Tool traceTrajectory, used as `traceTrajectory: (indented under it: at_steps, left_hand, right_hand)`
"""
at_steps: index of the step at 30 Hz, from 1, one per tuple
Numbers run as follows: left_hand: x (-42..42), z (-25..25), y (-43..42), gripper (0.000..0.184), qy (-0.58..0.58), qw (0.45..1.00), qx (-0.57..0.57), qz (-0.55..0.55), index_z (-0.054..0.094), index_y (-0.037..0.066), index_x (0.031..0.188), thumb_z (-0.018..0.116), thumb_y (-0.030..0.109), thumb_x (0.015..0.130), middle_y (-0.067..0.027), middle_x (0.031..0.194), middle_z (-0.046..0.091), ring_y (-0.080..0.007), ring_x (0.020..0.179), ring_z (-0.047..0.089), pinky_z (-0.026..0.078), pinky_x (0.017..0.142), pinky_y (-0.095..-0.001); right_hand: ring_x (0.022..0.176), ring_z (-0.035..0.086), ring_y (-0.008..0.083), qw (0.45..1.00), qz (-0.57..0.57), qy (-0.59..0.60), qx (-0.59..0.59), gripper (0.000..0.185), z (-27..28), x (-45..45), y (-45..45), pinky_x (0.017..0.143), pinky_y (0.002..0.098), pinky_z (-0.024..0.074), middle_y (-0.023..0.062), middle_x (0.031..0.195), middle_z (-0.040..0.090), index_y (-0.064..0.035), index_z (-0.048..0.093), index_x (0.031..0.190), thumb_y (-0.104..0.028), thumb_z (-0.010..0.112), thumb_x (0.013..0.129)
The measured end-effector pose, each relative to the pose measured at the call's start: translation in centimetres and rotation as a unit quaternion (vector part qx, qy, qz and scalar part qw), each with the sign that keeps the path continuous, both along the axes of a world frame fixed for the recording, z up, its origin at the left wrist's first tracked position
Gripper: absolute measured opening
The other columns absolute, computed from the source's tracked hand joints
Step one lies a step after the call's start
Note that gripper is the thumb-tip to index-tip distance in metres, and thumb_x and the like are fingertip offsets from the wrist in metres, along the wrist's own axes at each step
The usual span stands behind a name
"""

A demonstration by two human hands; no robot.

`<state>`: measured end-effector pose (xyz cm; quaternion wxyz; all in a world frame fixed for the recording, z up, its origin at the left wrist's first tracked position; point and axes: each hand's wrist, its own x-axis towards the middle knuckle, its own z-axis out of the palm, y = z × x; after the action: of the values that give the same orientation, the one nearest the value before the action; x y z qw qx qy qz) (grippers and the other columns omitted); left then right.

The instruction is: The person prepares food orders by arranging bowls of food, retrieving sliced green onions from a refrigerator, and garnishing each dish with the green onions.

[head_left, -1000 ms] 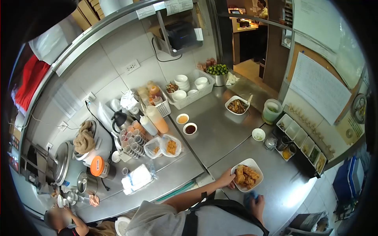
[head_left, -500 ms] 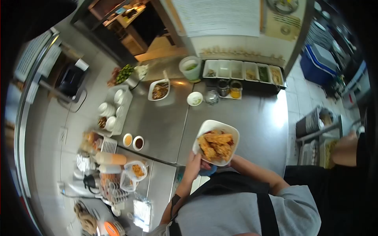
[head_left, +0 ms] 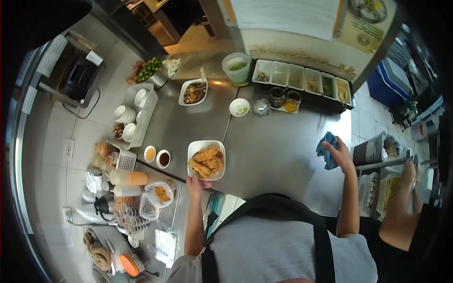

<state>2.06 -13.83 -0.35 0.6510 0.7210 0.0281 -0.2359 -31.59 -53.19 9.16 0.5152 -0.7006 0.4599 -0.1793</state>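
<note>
A white square bowl [head_left: 192,151] with golden fried pieces is at the counter's middle, its near edge gripped by my left hand [head_left: 195,184]. Whether the bowl rests on the metal or hangs just over it, I cannot tell. My right hand [head_left: 340,153] is out to the right, closed on a blue cloth [head_left: 327,150] near the counter's right edge. Left of the bowl stand two small dishes, one with dark sauce [head_left: 163,159] and one with orange sauce [head_left: 149,153]. Another white bowl [head_left: 193,92] with dark brown food sits further back.
Behind lie a small bowl with greens [head_left: 239,107], a glass jar [head_left: 261,108] and a black rack of white trays [head_left: 302,78]. Squeeze bottles [head_left: 128,178] and a white basket [head_left: 143,116] stand left. A co-worker's arms [head_left: 398,210] reach in at the right.
The bowl of fried food has moved left, away from my body, with my left hand. My right hand has swung out to the right with the blue cloth. The co-worker's arms now show more.
</note>
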Motion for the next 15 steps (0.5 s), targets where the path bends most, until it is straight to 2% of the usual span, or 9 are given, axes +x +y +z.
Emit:
traceTrajectory:
  at_steps: [2, 4, 5, 6, 8, 10, 12, 13, 15]
  left_hand:
    - [1.1, -1.1, 1.1, 0.024, -0.011, 1.000, 0.014, 0.000, 0.039, -0.002, 0.103, 0.040, 0.021, 0.093, -0.0170, 0.073, 0.060, -0.0216, 0.052, 0.060, 0.054, 0.045, -0.0329]
    - [2.2, -1.2, 1.5, 0.025, -0.004, 1.000, 0.016, 0.003, 0.039, -0.002, 0.103, 0.041, 0.021, 0.093, -0.0169, 0.071, 0.060, -0.0212, 0.052, 0.060, 0.054, 0.045, -0.0328]
    - [3.1, -1.8, 2.0, 0.027, 0.001, 1.000, 0.017, -0.006, 0.040, -0.003, 0.105, 0.042, 0.021, 0.093, -0.0165, 0.073, 0.061, -0.0210, 0.053, 0.060, 0.054, 0.046, -0.0322]
    - [3.6, -1.9, 2.2, 0.028, 0.012, 1.000, 0.018, -0.010, 0.040, -0.004, 0.107, 0.042, 0.021, 0.093, -0.0163, 0.073, 0.061, -0.0210, 0.054, 0.061, 0.055, 0.047, -0.0322]
    - [4.6, -2.0, 2.3, 0.031, 0.035, 0.999, 0.014, -0.018, 0.040, -0.005, 0.109, 0.043, 0.021, 0.093, -0.0157, 0.075, 0.061, -0.0209, 0.055, 0.061, 0.055, 0.048, -0.0320]
    - [5.6, -2.6, 2.6, 0.037, 0.047, 0.998, 0.001, -0.030, 0.037, -0.004, 0.117, 0.045, 0.023, 0.093, -0.0155, 0.076, 0.062, -0.0212, 0.056, 0.062, 0.056, 0.050, -0.0331]
    - [6.0, -1.5, 2.2, 0.044, 0.052, 0.998, -0.012, -0.020, 0.032, -0.003, 0.124, 0.046, 0.023, 0.092, -0.0164, 0.074, 0.061, -0.0222, 0.054, 0.063, 0.057, 0.049, -0.0346]
    - [5.8, -0.8, 2.2, 0.064, 0.046, 0.999, -0.018, -0.021, 0.018, -0.004, 0.137, 0.050, 0.027, 0.091, -0.0174, 0.077, 0.063, -0.0221, 0.055, 0.063, 0.056, 0.050, -0.0337]
    - [5.4, 1.5, 2.2, 0.073, 0.058, 0.998, 0.037, -0.002, 0.009, -0.001, 0.141, 0.052, 0.030, 0.090, -0.0179, 0.079, 0.065, -0.0222, 0.056, 0.064, 0.056, 0.050, -0.0324]
  right_hand:
    - [0.078, 0.062, 0.0172, 0.998, 0.059, -0.010, -0.024, 0.059, -2.0, 0.0, -0.9, 0.069, 0.0290, 0.0508, 0.0150, 0.101, 0.062, 0.0006, 0.051, 0.120, -0.031, 0.074, 0.076]
    - [0.084, 0.062, 0.0225, 0.984, 0.091, 0.113, -0.101, 0.066, -4.0, 0.7, -1.2, 0.077, 0.0342, 0.0506, 0.0211, 0.114, 0.055, -0.0032, 0.049, 0.125, -0.027, 0.077, 0.071]
    - [0.088, 0.061, 0.0301, 0.966, 0.127, 0.205, -0.090, 0.063, -3.9, 1.8, -0.7, 0.082, 0.0386, 0.0492, 0.0239, 0.120, 0.050, -0.0042, 0.050, 0.123, -0.022, 0.075, 0.067]
    - [0.089, 0.061, 0.0354, 0.942, 0.160, 0.227, -0.187, 0.057, -7.1, 2.2, -0.3, 0.081, 0.0399, 0.0490, 0.0217, 0.110, 0.055, -0.0043, 0.051, 0.119, -0.015, 0.071, 0.066]
    - [0.092, 0.060, 0.0374, 0.952, 0.115, 0.118, -0.257, 0.052, -12.4, 3.9, 1.6, 0.081, 0.0409, 0.0482, 0.0196, 0.103, 0.059, -0.0055, 0.055, 0.114, -0.011, 0.068, 0.064]
    - [0.084, 0.063, 0.0306, 0.954, 0.199, 0.100, -0.200, 0.037, -9.4, 7.2, 5.9, 0.078, 0.0388, 0.0504, 0.0152, 0.095, 0.065, -0.0058, 0.064, 0.100, -0.008, 0.066, 0.063]
    - [0.081, 0.064, 0.0304, 0.938, 0.306, 0.084, -0.142, 0.023, -8.1, 9.2, 9.4, 0.074, 0.0386, 0.0505, 0.0152, 0.085, 0.067, -0.0055, 0.068, 0.087, -0.015, 0.063, 0.066]
    - [0.081, 0.064, 0.0312, 0.914, 0.375, 0.105, -0.112, 0.022, -8.0, 9.7, 10.5, 0.073, 0.0395, 0.0502, 0.0153, 0.084, 0.067, -0.0058, 0.068, 0.085, -0.018, 0.062, 0.067]
    - [0.080, 0.064, 0.0327, 0.850, 0.503, 0.146, -0.053, 0.023, -8.0, 10.2, 11.8, 0.072, 0.0412, 0.0497, 0.0156, 0.083, 0.067, -0.0065, 0.069, 0.082, -0.024, 0.060, 0.070]
